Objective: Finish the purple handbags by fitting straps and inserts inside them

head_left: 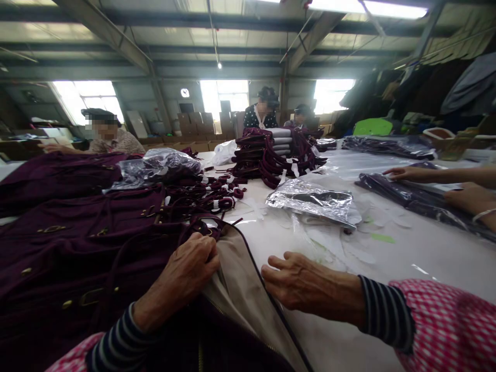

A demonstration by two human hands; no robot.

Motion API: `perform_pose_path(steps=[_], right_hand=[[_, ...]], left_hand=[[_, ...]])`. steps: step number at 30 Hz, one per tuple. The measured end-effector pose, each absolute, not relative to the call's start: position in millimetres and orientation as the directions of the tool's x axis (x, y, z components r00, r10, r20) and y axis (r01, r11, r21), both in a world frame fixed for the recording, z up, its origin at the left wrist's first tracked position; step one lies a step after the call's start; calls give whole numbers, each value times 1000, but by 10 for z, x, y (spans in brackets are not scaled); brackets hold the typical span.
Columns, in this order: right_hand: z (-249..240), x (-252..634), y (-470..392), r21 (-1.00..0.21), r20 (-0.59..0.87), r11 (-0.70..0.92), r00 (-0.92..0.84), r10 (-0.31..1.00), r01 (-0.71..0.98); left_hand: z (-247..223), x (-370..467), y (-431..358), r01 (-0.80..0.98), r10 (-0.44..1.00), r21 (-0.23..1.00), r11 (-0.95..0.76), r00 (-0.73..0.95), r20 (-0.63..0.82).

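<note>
A dark purple bag (174,338) lies unzipped in front of me, its beige lining (236,281) showing between two zipper edges. My left hand (186,276) is closed on the bag's top edge, near a strap and a metal ring; its fingertips are hidden. At the opening's right edge is my right hand (300,281), fingers curled and seemingly pinching the dark zipper edge, though the contact is partly hidden. More purple bags (77,227) with brass-coloured buckles lie to the left, right up against this one.
Beyond my hands are a heap of purple straps (213,194), a stack of purple bags (267,152) and a clear plastic bag (313,199). At right, another person's hands (461,194) touch a plastic-wrapped dark item (411,199). Other people are across the white table (387,274).
</note>
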State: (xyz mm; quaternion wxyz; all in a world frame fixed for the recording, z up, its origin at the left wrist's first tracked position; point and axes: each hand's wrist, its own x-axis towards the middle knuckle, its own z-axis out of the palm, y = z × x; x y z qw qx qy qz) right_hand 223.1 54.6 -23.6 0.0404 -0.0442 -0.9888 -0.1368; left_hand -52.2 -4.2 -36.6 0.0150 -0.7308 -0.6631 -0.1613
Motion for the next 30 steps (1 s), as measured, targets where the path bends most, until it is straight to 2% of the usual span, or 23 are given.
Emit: perform_pose_path(steps=[2,4,6,8,10,12,15,17,19,21,24,27,30], right_hand=[[-205,2213,542,367,53,930,-998,-17,4],[-196,2216,563,393,2,916,-997,-82,-74],[-227,2234,610,382,-4,920,-996,-88,-83],[-297,2255,681,292,36,956,-999,-32,-20],[-383,2271,764,110,91,987,-990,104,114],[-443,2265,835,-117,151,947,-937,316,300],[-427,2187,875,-524,141,717,-783,606,460],[-364,2079,852,-744,57,524,-742,668,414],[-305,1937,802,-852,2,403,-768,641,335],[-278,1782,739,-872,1,396,-807,591,288],[-293,1575,651,-779,97,559,-827,554,284],[-333,1441,586,-634,238,704,-786,570,319],[-372,1384,549,-639,294,700,-739,606,319]], left_hand=[[-363,-575,-45,973,970,204,-107,57,236],[-367,-636,-42,968,971,210,-139,91,221],[-362,-674,-41,959,970,222,-175,129,208],[-330,-666,-46,959,977,248,-139,92,192],[-270,-618,-53,957,986,284,-60,13,165],[-198,-559,-51,944,991,329,18,-60,118],[-116,-511,-27,901,992,427,80,-114,55],[-96,-519,-6,866,991,493,91,-126,39],[-97,-546,5,833,991,546,89,-129,37],[-106,-575,3,807,991,584,85,-127,30],[-112,-597,-14,791,992,606,84,-122,21],[-112,-595,-30,781,992,619,85,-127,24],[-122,-595,-27,777,990,623,86,-137,35]])
